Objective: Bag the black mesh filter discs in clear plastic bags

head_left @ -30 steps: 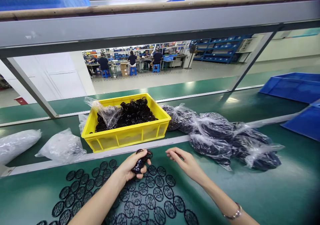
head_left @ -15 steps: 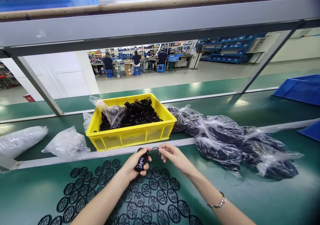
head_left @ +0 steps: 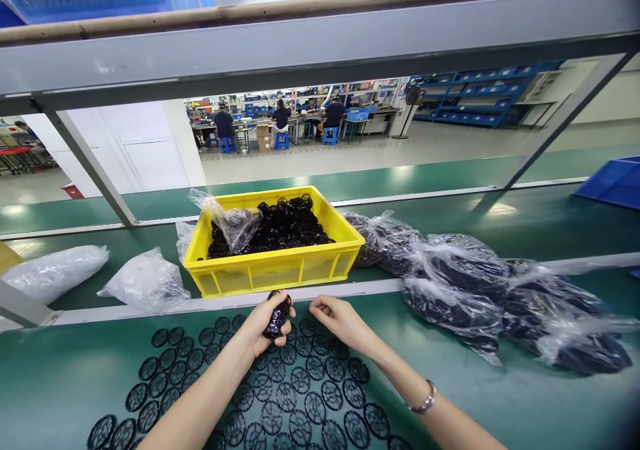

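Note:
My left hand [head_left: 263,327] is closed around a small stack of black round mesh discs [head_left: 277,317], held just above the green bench. My right hand [head_left: 336,321] hovers beside it with the fingers curled and pinched together; what they hold, if anything, I cannot make out. Beneath both hands, several black mesh discs [head_left: 300,387] lie flat in rows on the green surface. Just beyond the hands stands a yellow bin [head_left: 273,273] filled with more black discs and a crumpled clear bag.
Clear bags of black parts [head_left: 450,283] lie to the right of the bin. White plastic bags [head_left: 143,280] lie to its left. A blue tray [head_left: 615,182] sits far right. A grey shelf beam [head_left: 320,37] runs overhead. Seated people work at benches far behind.
The view has drifted left. My right hand held a single disc up at the stack half a second ago; now it has dropped slightly and curled, away from the left hand.

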The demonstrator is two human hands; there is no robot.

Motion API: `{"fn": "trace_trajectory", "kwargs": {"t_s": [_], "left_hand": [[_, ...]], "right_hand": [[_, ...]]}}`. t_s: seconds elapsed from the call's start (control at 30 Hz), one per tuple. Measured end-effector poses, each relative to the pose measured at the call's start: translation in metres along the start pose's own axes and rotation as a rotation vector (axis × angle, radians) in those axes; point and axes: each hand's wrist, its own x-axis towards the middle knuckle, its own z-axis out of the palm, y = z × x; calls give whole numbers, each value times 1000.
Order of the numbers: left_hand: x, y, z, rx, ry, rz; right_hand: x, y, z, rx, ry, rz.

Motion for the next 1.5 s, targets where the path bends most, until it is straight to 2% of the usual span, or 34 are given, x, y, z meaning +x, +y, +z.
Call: {"fn": "trace_trajectory", "kwargs": {"t_s": [0.1,0.27,0.43,0.67,0.73,0.8,0.93,1.03,1.13,1.23,1.4,1.5], "left_hand": [[2,-1,8,45,-49,-41],[4,-4,21,116,-105,-114],[7,-4,26,157,-116,-124],[16,-4,29,172,-108,-109],[20,-4,29,176,-115,-104],[23,-3,27,176,-117,-91],[24,2,19,172,-93,-66],[20,6,13,176,-75,-60],[16,5,9,184,-72,-61],[15,3,9,205,-84,-68],[15,2,15,272,-143,-106],[14,2,22,320,-200,-138]], "right_hand": [[-2,-22,-14,22,35,-75],[-7,-52,-24,65,-73,-294],[-8,-48,-20,26,-38,-336],[-12,-42,-15,-146,49,-490],[-13,-45,-15,-94,43,-473],[-13,-45,-17,26,34,-389],[-5,-22,-24,275,29,-33],[1,7,-25,239,-24,139],[0,27,-19,145,-19,156],[-5,29,-13,66,35,105],[-6,3,-22,74,39,36],[-3,-19,-32,173,-79,-6]]}}
